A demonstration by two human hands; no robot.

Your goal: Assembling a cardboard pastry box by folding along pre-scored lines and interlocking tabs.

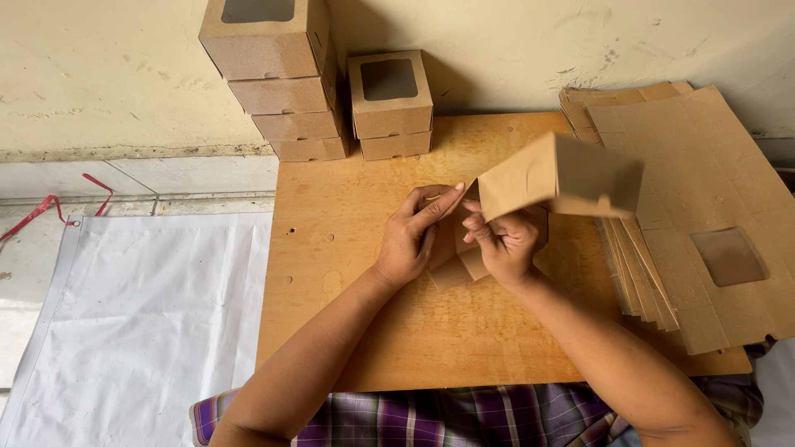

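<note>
Head view: my left hand (411, 240) and right hand (505, 242) both pinched the light, stiff, creasable kraft box (555, 178) by its flaps, at six o'clock.

Finished window boxes (310, 83) stacked by wall; white sheet (141, 323) + red ribbon (50, 207) on floor.

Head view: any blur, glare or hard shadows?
Head view: soft, even light, no glare; the half-folded box above the right hand is slightly motion-blurred; the left hand and stacked boxes are sharp, with a soft shadow on the wall beside them.
</note>
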